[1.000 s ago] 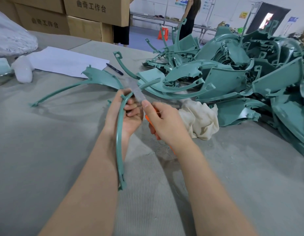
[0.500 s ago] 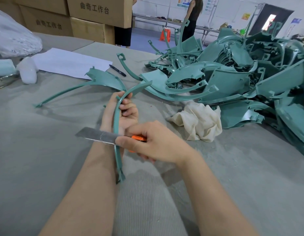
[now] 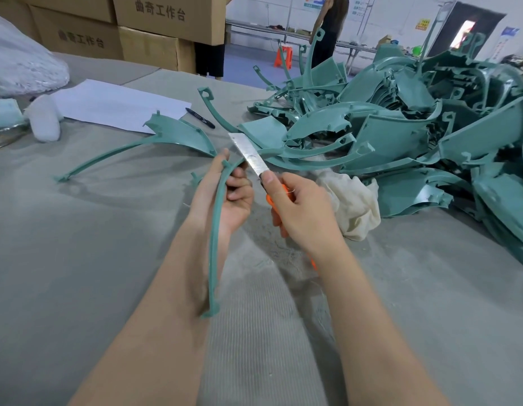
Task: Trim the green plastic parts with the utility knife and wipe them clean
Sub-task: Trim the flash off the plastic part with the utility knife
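Parts of teal-green moulded plastic [image 3: 415,136] lie heaped beyond the right hand [image 3: 301,209], with a crumpled cream cloth rag [image 3: 354,203] just right of it. The left hand [image 3: 225,197] curls round a long curved green plastic strip [image 3: 215,244]. The right hand grips the orange-handled utility knife [image 3: 251,159], whose blade, earlier crossing below that grip, now points up beside it.

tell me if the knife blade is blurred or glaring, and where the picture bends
Head view: the knife blade is crisp, with a dull sheen but no glare; light is soft, shadows on the table faint; wide-angle stretch grows toward the frame edges.
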The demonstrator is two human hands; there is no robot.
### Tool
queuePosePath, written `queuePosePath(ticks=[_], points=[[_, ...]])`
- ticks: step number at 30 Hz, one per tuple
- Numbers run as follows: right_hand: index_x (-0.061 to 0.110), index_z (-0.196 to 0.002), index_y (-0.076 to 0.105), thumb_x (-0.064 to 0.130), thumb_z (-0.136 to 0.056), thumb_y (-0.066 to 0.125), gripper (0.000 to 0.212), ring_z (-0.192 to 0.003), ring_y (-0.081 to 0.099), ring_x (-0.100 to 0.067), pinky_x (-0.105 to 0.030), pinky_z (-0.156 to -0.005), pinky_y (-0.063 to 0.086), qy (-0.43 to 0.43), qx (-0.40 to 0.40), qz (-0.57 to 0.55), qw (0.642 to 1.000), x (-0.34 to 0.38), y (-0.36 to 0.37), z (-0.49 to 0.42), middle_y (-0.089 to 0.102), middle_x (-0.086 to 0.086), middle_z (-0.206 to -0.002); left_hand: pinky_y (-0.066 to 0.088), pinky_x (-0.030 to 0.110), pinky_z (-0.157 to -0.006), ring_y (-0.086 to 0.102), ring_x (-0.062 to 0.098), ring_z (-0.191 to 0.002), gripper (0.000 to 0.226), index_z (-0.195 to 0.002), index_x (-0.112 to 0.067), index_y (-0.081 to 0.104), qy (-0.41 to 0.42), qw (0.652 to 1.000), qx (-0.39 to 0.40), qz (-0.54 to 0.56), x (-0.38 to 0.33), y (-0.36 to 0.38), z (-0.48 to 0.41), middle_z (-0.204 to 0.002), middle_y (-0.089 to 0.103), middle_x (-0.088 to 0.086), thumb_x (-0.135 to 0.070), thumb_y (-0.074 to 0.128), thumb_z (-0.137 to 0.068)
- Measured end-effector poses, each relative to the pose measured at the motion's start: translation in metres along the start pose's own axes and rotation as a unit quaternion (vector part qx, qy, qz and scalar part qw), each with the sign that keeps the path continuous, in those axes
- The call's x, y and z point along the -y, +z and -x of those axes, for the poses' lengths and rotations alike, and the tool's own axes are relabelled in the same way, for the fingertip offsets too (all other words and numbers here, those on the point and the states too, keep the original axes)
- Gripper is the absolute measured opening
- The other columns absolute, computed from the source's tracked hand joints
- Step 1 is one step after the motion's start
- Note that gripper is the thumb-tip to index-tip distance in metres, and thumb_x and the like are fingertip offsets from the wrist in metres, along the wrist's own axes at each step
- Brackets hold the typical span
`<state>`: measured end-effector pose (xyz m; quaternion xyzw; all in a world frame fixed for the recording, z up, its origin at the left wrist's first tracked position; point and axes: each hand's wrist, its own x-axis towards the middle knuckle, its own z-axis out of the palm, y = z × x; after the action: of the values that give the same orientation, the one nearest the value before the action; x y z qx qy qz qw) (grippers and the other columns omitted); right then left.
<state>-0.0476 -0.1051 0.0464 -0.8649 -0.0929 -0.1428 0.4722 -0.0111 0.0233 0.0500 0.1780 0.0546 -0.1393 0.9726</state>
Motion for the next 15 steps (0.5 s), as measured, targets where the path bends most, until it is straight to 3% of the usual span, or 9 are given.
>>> queuePosePath(ticks=[4, 7, 12, 15], points=[[0.017, -0.063, 0.048, 0.047, -0.097, 0.049, 0.046, -0.038, 0.046, -0.012, -0.022, -0.04, 0.037, -0.003, 0.02, -0.028, 0.999, 0.0012, -0.0006, 0.0007, 0.052, 0.0, -0.048, 0.023, 0.011, -0.026, 0.039, 0.003, -0.025, 0.046, -0.058, -0.007, 0.056, 0.002, 1.0, 0.003, 0.01, 0.0001, 0.0026, 0.0004, -0.041, 0.045, -0.002, -0.022, 0.046, -0.1], [0.023, -0.059, 0.046, 0.045, -0.098, 0.05, 0.045, -0.039, 0.046, -0.013, -0.022, -0.039, 0.037, -0.001, 0.028, -0.05, 0.998, 0.0033, -0.0009, 0.0023, 0.05, 0.003, -0.047, 0.022, 0.011, -0.026, 0.038, 0.003, -0.025, 0.037, -0.062, -0.01, 0.05, 0.01, 1.0, -0.004, 0.0, 0.0005, 0.004, 0.0016, -0.04, 0.044, -0.002, -0.018, 0.045, -0.099], [0.02, -0.061, 0.048, 0.043, -0.099, 0.05, 0.044, -0.043, 0.049, -0.02, -0.027, -0.041, 0.04, -0.005, 0.048, -0.057, 0.997, 0.0068, -0.0029, 0.0044, 0.05, 0.003, -0.047, 0.023, 0.011, -0.025, 0.038, 0.003, -0.024, 0.051, -0.047, -0.008, 0.054, 0.011, 1.0, 0.004, -0.014, 0.0004, 0.0058, 0.0041, -0.038, 0.043, -0.004, -0.017, 0.045, -0.097], [0.016, -0.064, 0.053, 0.041, -0.098, 0.052, 0.042, -0.04, 0.049, -0.018, -0.026, -0.041, 0.04, -0.03, 0.095, -0.048, 0.994, 0.0092, 0.002, 0.0065, 0.052, 0.001, -0.048, 0.03, 0.013, -0.027, 0.038, 0.004, -0.025, 0.05, -0.055, 0.0, 0.059, 0.055, 0.998, -0.03, 0.03, 0.005, 0.0057, 0.0049, -0.038, 0.045, 0.0, -0.012, 0.042, -0.1]])
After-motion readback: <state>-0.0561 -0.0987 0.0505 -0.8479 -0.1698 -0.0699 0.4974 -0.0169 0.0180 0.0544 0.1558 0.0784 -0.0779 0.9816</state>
